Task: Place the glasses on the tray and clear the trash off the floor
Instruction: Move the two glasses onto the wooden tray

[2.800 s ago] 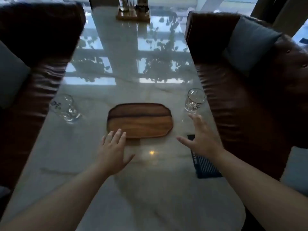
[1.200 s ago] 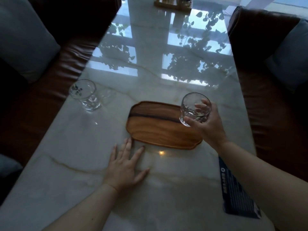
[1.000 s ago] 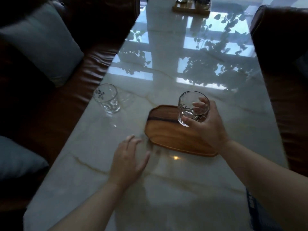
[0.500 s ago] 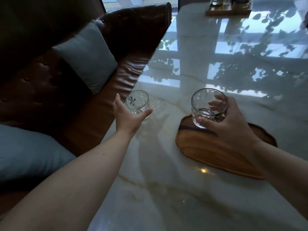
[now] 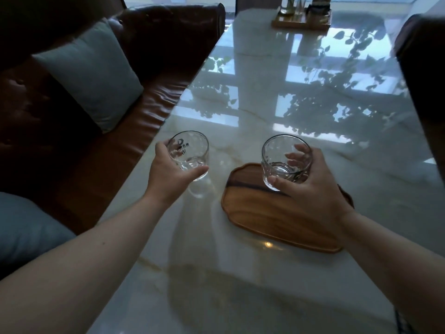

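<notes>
A wooden tray (image 5: 265, 213) lies on the glossy marble table (image 5: 240, 273). My right hand (image 5: 310, 189) grips a clear glass (image 5: 281, 157) and holds it over the tray's far left end; whether its base touches the wood is unclear. My left hand (image 5: 171, 174) grips a second clear glass with a printed logo (image 5: 190, 150), lifted a little above the table, left of the tray and apart from it. No floor and no trash is in view.
A brown leather sofa (image 5: 115, 150) with grey cushions (image 5: 91, 71) runs along the table's left edge. Another dark seat (image 5: 423, 68) stands at the right. A small wooden stand with glassware (image 5: 301, 18) sits at the far end of the table.
My right hand took the right glass and carried it over the tray. My left hand reached out, closed on the left glass and lifted it off the table. The view swung left.
</notes>
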`<move>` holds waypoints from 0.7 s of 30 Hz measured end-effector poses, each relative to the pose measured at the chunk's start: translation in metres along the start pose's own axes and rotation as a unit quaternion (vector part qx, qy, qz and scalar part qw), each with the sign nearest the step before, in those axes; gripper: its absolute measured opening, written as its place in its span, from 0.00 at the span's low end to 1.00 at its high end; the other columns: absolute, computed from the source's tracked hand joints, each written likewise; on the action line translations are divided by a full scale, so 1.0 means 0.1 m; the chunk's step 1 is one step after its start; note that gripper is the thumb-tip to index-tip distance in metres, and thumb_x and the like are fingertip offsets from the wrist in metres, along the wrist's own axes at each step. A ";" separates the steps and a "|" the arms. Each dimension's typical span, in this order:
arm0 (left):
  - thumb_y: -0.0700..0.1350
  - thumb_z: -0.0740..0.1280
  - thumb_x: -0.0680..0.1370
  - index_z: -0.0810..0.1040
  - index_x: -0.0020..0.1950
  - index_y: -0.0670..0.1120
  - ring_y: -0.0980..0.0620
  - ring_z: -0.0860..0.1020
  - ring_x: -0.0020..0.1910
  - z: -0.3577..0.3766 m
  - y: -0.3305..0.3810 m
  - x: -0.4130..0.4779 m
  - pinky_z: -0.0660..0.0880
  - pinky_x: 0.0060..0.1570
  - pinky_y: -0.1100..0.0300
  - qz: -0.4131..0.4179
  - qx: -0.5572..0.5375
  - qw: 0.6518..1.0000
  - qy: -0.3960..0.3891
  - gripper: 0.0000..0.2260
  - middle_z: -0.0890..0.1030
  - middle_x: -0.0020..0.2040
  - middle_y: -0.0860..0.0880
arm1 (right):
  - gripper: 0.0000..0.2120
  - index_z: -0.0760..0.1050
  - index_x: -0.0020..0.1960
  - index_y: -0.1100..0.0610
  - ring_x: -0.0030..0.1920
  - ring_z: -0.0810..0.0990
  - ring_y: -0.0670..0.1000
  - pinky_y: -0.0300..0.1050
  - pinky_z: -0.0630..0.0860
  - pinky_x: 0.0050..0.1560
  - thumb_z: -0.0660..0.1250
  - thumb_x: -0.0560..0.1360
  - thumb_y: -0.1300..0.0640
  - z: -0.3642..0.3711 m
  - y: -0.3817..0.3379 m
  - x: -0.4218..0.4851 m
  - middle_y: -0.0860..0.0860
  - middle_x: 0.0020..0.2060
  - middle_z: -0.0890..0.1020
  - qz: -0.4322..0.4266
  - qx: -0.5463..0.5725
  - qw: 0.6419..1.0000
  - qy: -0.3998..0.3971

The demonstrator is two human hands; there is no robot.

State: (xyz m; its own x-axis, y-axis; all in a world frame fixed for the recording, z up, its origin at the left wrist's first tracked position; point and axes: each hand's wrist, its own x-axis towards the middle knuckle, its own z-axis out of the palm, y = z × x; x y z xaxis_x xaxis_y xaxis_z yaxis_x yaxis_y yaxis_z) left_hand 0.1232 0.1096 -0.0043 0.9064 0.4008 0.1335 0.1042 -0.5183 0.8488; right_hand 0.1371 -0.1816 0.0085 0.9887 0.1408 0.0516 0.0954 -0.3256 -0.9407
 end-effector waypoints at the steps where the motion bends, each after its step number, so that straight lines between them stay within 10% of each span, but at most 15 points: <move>1: 0.54 0.81 0.57 0.64 0.65 0.48 0.53 0.76 0.58 0.03 0.09 -0.09 0.74 0.59 0.52 0.010 -0.005 1.000 -0.014 0.42 0.74 0.60 0.51 | 0.44 0.65 0.67 0.50 0.59 0.78 0.46 0.50 0.76 0.62 0.81 0.57 0.42 -0.05 0.03 -0.04 0.49 0.59 0.77 0.005 0.000 1.000 0.005; 9: 0.49 0.82 0.57 0.64 0.65 0.45 0.61 0.76 0.53 0.47 0.75 -0.62 0.70 0.50 0.76 0.065 -0.049 0.991 -0.108 0.42 0.75 0.60 0.51 | 0.44 0.66 0.67 0.53 0.57 0.80 0.45 0.43 0.77 0.59 0.79 0.56 0.43 -0.44 0.29 -0.36 0.52 0.59 0.78 0.039 0.001 0.997 0.069; 21: 0.50 0.82 0.58 0.64 0.66 0.45 0.58 0.76 0.52 0.95 0.80 -0.73 0.67 0.48 0.80 0.074 -0.021 0.988 -0.137 0.42 0.74 0.58 0.52 | 0.43 0.66 0.64 0.48 0.57 0.81 0.48 0.56 0.77 0.61 0.80 0.55 0.42 -0.58 0.57 -0.61 0.48 0.58 0.78 0.075 0.029 0.993 0.084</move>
State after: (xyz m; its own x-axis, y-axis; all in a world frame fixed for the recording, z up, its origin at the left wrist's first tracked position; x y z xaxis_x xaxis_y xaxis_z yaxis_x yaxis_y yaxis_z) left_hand 0.1045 -0.0329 0.0056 0.9879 0.1004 0.1181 -0.0490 -0.5207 0.8523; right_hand 0.0891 -0.2633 -0.0290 0.9971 -0.0646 -0.0402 -0.0566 -0.2767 -0.9593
